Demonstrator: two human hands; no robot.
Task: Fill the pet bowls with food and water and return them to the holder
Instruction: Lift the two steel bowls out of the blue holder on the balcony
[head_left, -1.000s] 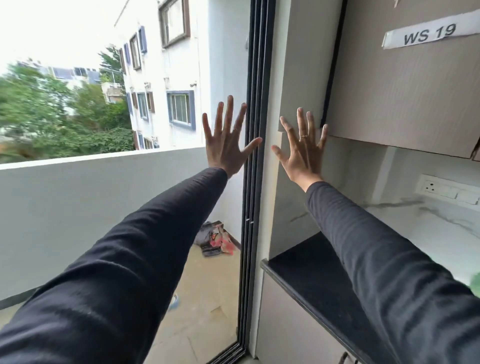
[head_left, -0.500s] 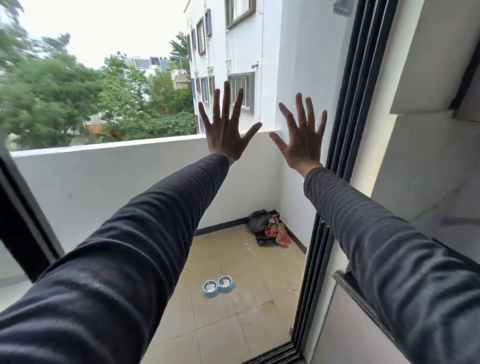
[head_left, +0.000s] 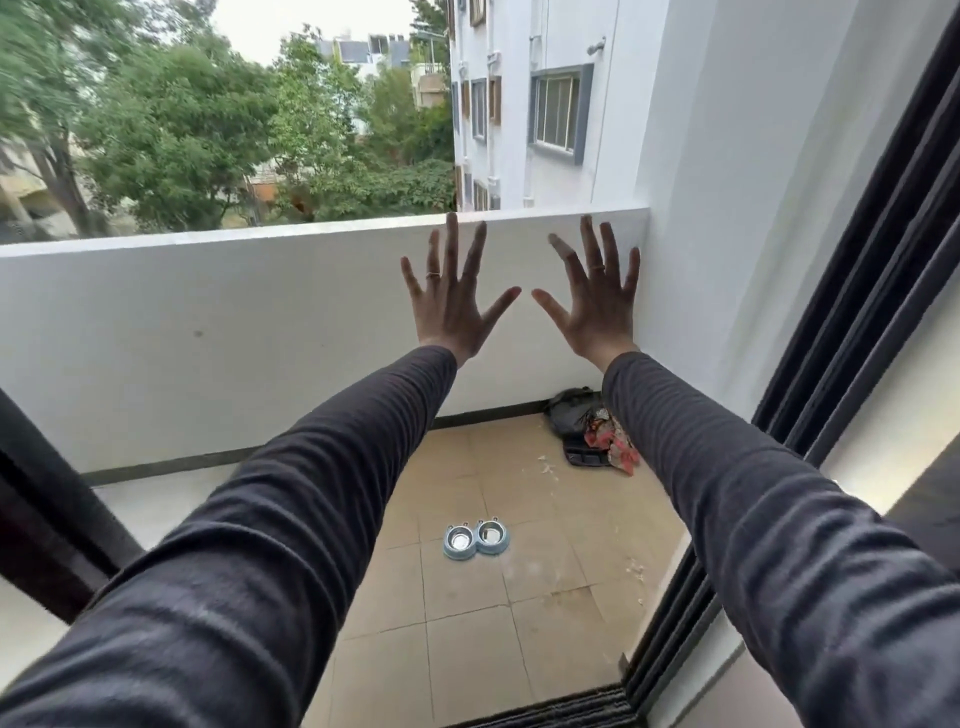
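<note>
Head view looks out over a balcony past two outstretched arms in dark long sleeves. The left hand (head_left: 452, 306) is raised with its back to the camera, all fingers (head_left: 451, 244) spread wide and the thumb angled toward the other hand; the grip is fully released and nothing lies in the palm or touches the fingers. A thin ring shows on one of its fingers. The right hand (head_left: 592, 312) mirrors it, splayed flat with the thumb pointing inward, likewise released and holding nothing; it too wears a ring. The two thumbs point at each other but stay apart, with the white parapet wall (head_left: 208, 332) showing between them.

Far below the hands, on the beige tiled floor (head_left: 467, 649), sits the pet bowl holder (head_left: 475, 540), a pale blue double stand. Two shiny metal bowls (head_left: 491, 531) rest in its two round openings, side by side. What the bowls contain is too small to tell. Neither hand is near the holder.

In the far right corner of the balcony, against the wall, lies a dark bag (head_left: 571, 410) with red and patterned cloth (head_left: 613, 441) spilling beside it. A black sliding door frame (head_left: 857, 291) runs up the right side, and trees and a white building stand beyond the parapet.
</note>
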